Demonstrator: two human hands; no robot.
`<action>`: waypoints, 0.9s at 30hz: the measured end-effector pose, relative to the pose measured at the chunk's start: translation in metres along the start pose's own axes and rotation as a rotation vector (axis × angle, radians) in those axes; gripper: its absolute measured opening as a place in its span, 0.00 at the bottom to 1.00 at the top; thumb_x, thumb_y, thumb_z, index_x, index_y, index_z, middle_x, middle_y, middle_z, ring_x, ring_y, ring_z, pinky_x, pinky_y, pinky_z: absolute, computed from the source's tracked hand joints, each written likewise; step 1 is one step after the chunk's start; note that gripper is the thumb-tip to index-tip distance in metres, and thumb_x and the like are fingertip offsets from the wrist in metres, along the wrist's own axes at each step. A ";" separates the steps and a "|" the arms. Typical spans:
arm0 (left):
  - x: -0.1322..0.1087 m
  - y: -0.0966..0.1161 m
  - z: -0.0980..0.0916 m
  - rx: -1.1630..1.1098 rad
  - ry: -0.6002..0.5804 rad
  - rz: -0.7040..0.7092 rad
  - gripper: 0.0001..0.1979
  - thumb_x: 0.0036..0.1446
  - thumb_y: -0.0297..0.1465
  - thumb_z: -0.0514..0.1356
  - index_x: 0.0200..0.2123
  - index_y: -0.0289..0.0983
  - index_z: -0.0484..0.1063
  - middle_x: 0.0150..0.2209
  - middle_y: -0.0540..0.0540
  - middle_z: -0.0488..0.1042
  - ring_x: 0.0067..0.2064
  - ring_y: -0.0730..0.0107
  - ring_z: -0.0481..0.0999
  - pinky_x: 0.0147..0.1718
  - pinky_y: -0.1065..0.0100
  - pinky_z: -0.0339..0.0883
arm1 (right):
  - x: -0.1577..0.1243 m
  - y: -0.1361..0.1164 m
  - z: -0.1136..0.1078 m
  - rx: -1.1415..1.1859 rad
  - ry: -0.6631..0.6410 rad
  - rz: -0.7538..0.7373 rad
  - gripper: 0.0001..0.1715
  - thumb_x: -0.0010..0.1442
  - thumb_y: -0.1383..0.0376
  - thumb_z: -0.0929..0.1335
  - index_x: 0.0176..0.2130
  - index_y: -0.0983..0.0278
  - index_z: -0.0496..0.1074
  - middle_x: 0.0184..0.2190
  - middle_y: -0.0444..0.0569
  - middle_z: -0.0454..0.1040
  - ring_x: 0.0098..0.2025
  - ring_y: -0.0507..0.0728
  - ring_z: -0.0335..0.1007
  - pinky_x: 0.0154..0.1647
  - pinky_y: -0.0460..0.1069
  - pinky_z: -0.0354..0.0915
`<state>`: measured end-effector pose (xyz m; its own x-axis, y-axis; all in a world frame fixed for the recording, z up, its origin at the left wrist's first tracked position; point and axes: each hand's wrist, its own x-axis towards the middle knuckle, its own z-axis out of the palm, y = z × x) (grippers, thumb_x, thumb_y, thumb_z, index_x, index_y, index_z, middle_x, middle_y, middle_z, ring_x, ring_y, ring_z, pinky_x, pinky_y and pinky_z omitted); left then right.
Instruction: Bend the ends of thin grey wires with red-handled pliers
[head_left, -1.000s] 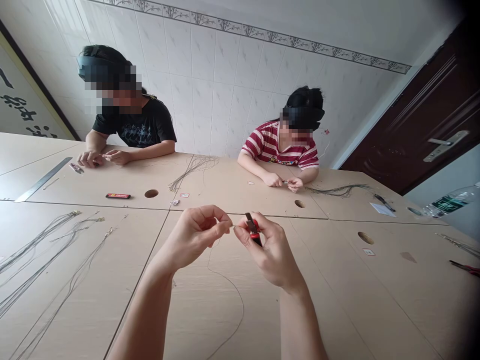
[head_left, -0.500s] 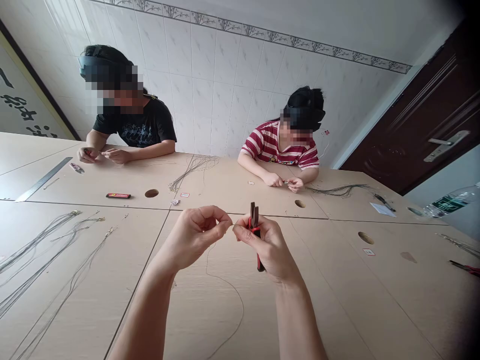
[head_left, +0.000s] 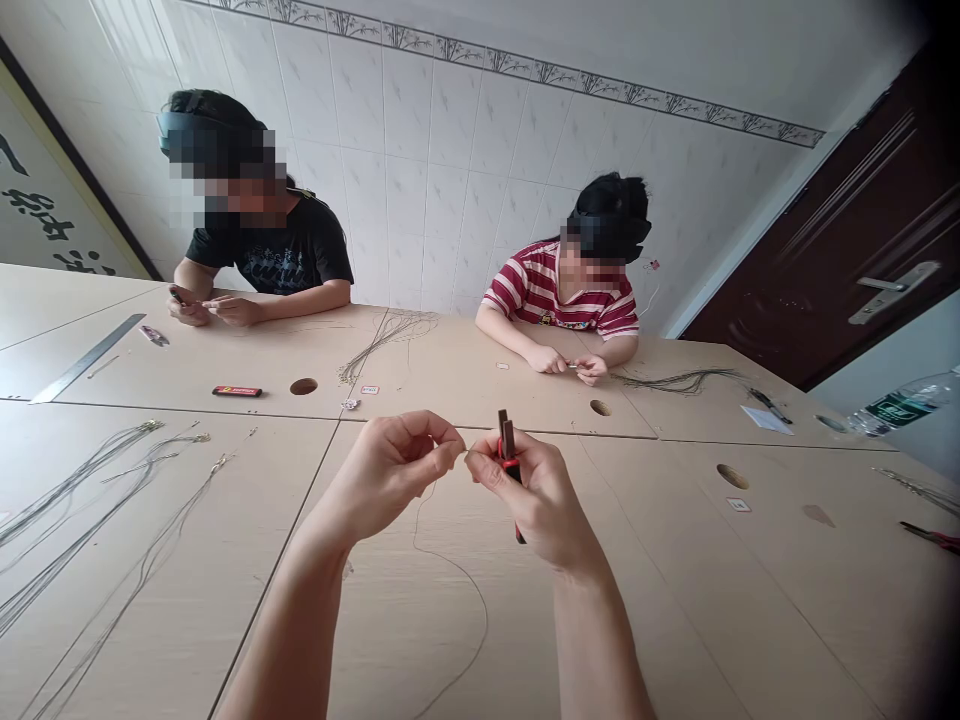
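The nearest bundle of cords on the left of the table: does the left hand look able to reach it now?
Probably yes, though the left hand is busy pinching a thin cord. The bundle lies to its left on the table, and nothing visible stands between them.

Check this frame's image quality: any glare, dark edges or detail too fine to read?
Head view: pale glare on the tiled wall, upper left; head view: dark shading at the right edge, near the red-handled tool; head view: the detail between the left hand and right hand is too fine to make out.
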<state>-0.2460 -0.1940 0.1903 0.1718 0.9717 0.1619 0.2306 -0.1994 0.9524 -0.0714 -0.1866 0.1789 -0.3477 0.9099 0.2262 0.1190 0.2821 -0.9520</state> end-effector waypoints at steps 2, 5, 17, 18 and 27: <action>0.000 0.000 0.001 0.002 0.010 0.012 0.08 0.57 0.32 0.59 0.28 0.34 0.72 0.20 0.54 0.60 0.21 0.80 0.54 0.18 0.76 0.49 | 0.000 -0.001 0.000 0.035 -0.010 0.022 0.14 0.62 0.59 0.66 0.28 0.63 0.66 0.24 0.42 0.60 0.24 0.49 0.50 0.25 0.46 0.53; 0.000 -0.001 0.000 -0.025 0.017 0.029 0.08 0.57 0.32 0.59 0.29 0.35 0.73 0.20 0.54 0.61 0.20 0.81 0.57 0.18 0.77 0.53 | -0.001 0.000 0.001 0.006 0.026 -0.037 0.14 0.63 0.60 0.66 0.28 0.63 0.65 0.24 0.41 0.60 0.26 0.50 0.52 0.28 0.46 0.54; 0.000 -0.003 -0.007 -0.051 0.055 0.067 0.10 0.60 0.37 0.60 0.35 0.37 0.77 0.19 0.54 0.67 0.22 0.78 0.66 0.21 0.76 0.59 | 0.000 0.004 -0.001 -0.024 0.085 -0.073 0.13 0.63 0.60 0.67 0.29 0.62 0.65 0.24 0.40 0.58 0.27 0.49 0.53 0.30 0.45 0.54; 0.000 -0.002 -0.006 -0.056 0.038 0.073 0.09 0.60 0.36 0.60 0.35 0.37 0.77 0.19 0.54 0.67 0.22 0.79 0.65 0.20 0.77 0.58 | 0.000 0.004 -0.001 -0.027 0.086 -0.075 0.13 0.63 0.60 0.67 0.29 0.62 0.65 0.24 0.40 0.59 0.27 0.49 0.53 0.30 0.45 0.54; 0.000 -0.001 0.000 -0.051 -0.001 0.026 0.09 0.59 0.37 0.61 0.32 0.37 0.75 0.16 0.55 0.65 0.20 0.80 0.59 0.18 0.76 0.53 | 0.000 0.001 -0.001 -0.049 0.080 -0.099 0.13 0.63 0.59 0.67 0.29 0.63 0.66 0.24 0.40 0.60 0.27 0.49 0.54 0.29 0.45 0.55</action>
<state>-0.2465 -0.1939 0.1891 0.1780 0.9661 0.1870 0.1766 -0.2183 0.9598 -0.0706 -0.1858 0.1781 -0.2846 0.8977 0.3364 0.1340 0.3847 -0.9133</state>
